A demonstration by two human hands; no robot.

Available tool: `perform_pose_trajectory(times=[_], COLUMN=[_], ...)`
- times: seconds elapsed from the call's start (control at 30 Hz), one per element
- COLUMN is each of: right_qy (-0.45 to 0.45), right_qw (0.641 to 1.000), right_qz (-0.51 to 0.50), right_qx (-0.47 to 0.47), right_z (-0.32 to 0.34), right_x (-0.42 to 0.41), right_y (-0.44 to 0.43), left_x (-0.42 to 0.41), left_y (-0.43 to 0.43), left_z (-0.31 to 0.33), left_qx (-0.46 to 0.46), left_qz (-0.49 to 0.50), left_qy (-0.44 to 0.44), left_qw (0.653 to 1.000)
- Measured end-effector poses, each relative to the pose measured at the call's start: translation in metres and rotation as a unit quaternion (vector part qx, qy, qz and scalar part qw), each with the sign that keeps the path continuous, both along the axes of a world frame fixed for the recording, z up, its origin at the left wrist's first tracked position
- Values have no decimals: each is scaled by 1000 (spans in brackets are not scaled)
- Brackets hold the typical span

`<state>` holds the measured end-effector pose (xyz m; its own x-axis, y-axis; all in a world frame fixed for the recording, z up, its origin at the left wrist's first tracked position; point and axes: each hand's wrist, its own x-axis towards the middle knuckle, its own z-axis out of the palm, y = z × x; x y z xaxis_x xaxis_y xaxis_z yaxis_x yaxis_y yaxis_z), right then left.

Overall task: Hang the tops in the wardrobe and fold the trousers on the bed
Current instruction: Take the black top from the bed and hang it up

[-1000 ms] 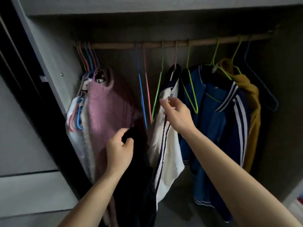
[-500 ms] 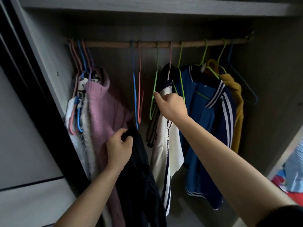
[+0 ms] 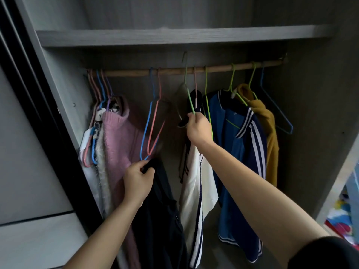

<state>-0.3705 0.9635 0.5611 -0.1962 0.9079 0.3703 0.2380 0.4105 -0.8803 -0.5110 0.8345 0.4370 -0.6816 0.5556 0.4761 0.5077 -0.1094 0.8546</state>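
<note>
Left hand (image 3: 138,181): fingers curled round the upper edge of the black top (image 3: 161,220), which hangs below it in front of the pink sweater (image 3: 118,136).
Right hand (image 3: 198,129): grips the green hanger (image 3: 189,98); hook above the rail (image 3: 174,71).
Rail load: pink sweater, white striped top (image 3: 194,191), blue jacket (image 3: 239,162), mustard top (image 3: 271,133).

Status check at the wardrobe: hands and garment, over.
Left hand grips black top. Right hand grips green hanger, hook above rail. White striped top hangs close beneath that hand.
</note>
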Motion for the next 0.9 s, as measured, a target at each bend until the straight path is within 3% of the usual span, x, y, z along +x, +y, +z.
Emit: perform_pose_trajectory(times=[0.1, 0.23, 0.37, 0.57, 0.73, 0.9], right_qy=[67, 104, 55, 8, 14, -35], right_qw=[997, 990, 992, 993, 977, 971], right_qz=[38, 71, 101, 110, 119, 156], right_qx=[33, 61, -44, -30, -178, -177], right_z=[-24, -113, -176, -193, -202, -185], right_x=[22, 58, 82, 103, 139, 169], right_y=[-11, -49, -67, -63, -60, -62], left_x=[2, 8, 13, 20, 28, 34], left_y=[-1, -4, -2, 4, 16, 35], left_z=[-2, -9, -17, -39, -51, -76], left_qx=[-1, -11, -38, -82, -125, -211], left_qz=[29, 51, 50, 55, 44, 28], left_qy=[26, 41, 15, -7, -55, -133], left_qw=[999, 998, 998, 995, 990, 968])
